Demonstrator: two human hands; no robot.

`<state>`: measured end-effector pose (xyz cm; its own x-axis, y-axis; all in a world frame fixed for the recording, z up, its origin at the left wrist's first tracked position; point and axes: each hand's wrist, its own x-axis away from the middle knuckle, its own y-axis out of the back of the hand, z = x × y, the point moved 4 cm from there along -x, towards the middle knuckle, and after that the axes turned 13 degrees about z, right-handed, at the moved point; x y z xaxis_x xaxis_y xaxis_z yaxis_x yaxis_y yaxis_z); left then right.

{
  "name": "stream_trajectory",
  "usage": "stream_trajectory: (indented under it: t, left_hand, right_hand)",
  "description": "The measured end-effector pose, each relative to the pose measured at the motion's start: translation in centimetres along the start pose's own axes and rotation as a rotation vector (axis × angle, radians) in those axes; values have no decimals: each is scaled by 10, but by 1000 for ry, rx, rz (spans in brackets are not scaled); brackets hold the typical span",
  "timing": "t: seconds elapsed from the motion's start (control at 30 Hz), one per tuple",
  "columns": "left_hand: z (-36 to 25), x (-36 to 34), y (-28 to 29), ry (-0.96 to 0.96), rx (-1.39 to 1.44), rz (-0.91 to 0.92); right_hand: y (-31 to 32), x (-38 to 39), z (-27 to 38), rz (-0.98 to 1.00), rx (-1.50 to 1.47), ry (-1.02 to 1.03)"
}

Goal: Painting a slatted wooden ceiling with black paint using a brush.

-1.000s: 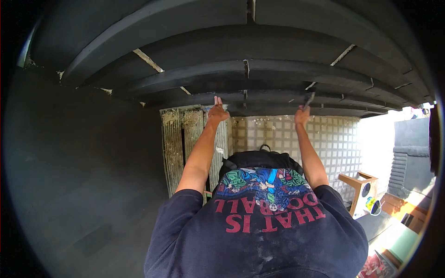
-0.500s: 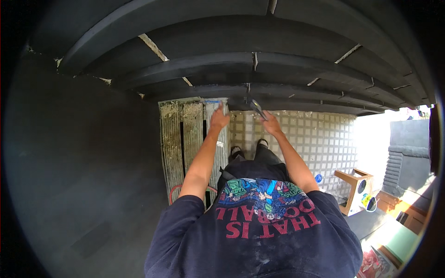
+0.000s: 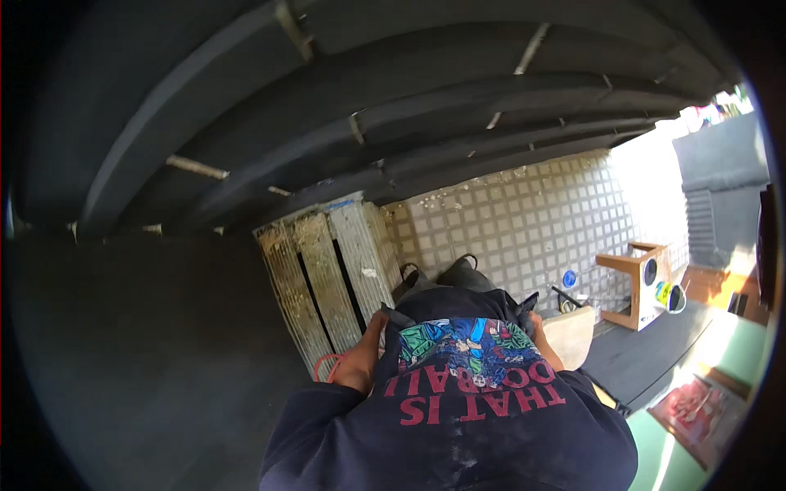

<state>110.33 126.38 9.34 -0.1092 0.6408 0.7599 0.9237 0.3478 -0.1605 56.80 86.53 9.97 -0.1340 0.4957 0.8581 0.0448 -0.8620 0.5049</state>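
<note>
Both arms are drawn back to my waist. My left hand is beside the left side of my dark shirt, near a bunched fold of dark cloth. My right hand is at the opposite side, next to a similar fold. Cloth and my own body hide the fingers of both, so whether they grip it cannot be seen. Left of my legs stands a worn slatted wooden bench. A thin blue strip lies along its far edge.
Dark curved beams with pale gaps span the far side. To the right are a tan wooden stool, a white bucket, a blue round lid and a dark stick-like thing. The floor is tiled.
Both hands have come back from the bench's far end to my waist. The dark tool that was in my right hand is no longer seen there. The view has turned and shifted.
</note>
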Motion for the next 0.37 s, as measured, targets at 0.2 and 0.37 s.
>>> stream_trajectory:
  t: [0.2, 0.37]
  left_hand:
    - [-226, -30, -13, 286, -605, 144]
    - [-306, -134, 3, 311, -709, -50]
  right_hand:
    - [-21, -18, 65, -111, -1098, 149]
    - [87, 21, 130, -61, -317, 3]
